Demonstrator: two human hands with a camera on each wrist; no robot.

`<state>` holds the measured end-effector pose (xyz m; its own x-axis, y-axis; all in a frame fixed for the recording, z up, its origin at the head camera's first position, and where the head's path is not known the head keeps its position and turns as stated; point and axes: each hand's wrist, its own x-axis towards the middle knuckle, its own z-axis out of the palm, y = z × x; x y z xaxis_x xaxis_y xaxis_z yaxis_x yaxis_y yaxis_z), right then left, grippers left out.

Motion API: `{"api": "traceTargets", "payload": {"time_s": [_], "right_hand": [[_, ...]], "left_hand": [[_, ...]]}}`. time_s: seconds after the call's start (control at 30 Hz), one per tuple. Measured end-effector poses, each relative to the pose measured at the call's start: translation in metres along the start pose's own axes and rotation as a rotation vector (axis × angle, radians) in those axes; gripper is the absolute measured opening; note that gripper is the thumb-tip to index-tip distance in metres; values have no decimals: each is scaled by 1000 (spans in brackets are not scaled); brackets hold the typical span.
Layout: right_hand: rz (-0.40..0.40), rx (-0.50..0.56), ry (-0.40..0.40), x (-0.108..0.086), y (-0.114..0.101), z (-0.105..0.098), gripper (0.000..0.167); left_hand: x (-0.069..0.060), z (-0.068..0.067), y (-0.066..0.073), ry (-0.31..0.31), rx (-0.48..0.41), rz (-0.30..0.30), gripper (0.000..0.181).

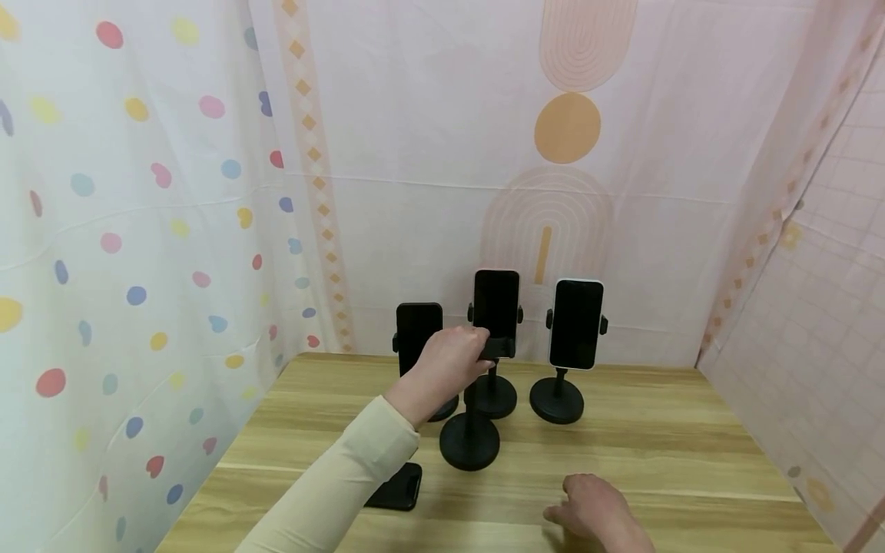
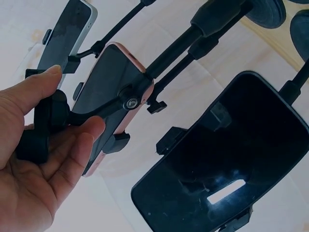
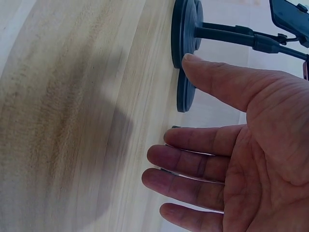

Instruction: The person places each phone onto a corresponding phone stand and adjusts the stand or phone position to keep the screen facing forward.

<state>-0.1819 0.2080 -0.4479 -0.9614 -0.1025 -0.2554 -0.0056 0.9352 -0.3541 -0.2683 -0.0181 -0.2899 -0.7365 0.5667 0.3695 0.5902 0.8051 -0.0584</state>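
Observation:
My left hand [image 1: 445, 369] grips the empty black clamp [image 1: 496, 349] at the top of a phone stand [image 1: 470, 442], whose round base rests on the table. In the left wrist view, thumb and fingers curl around that clamp. A black phone [image 1: 404, 489] lies flat near the front, partly hidden by my left sleeve. Over the table's front part, my right hand [image 1: 596, 508] holds nothing; its fingers [image 3: 193, 162] are extended in the right wrist view.
Behind the gripped stand are three more stands bearing upright phones: a black one [image 1: 417, 330] at left, a pink-edged one [image 1: 496, 299] in the middle and a white-edged one [image 1: 576, 322] at right. Patterned curtains [image 1: 429, 115] enclose the wooden table [image 1: 677, 453].

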Motion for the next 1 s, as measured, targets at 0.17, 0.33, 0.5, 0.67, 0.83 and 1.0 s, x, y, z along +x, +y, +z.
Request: {"api": "traceTargets", "payload": {"time_s": [0.17, 0.33, 0.5, 0.67, 0.83, 1.0], "right_hand": [[17, 9, -14, 2, -2, 0, 46], [10, 17, -18, 3, -2, 2, 46], [10, 18, -22, 2, -3, 3, 46], [4, 17, -12, 1, -6, 2, 45], [8, 9, -11, 1, -6, 2, 46], [5, -4, -1, 2, -6, 3, 45]], "left_hand": [[-5, 5, 1, 38, -31, 14, 35], [-10, 12, 1, 118, -27, 43, 45], [-16, 17, 1, 186, 15, 69, 55], [-20, 18, 0, 224, 35, 86, 61], [-26, 16, -2, 239, 14, 72, 64], [-30, 15, -6, 224, -6, 16, 60]]}}
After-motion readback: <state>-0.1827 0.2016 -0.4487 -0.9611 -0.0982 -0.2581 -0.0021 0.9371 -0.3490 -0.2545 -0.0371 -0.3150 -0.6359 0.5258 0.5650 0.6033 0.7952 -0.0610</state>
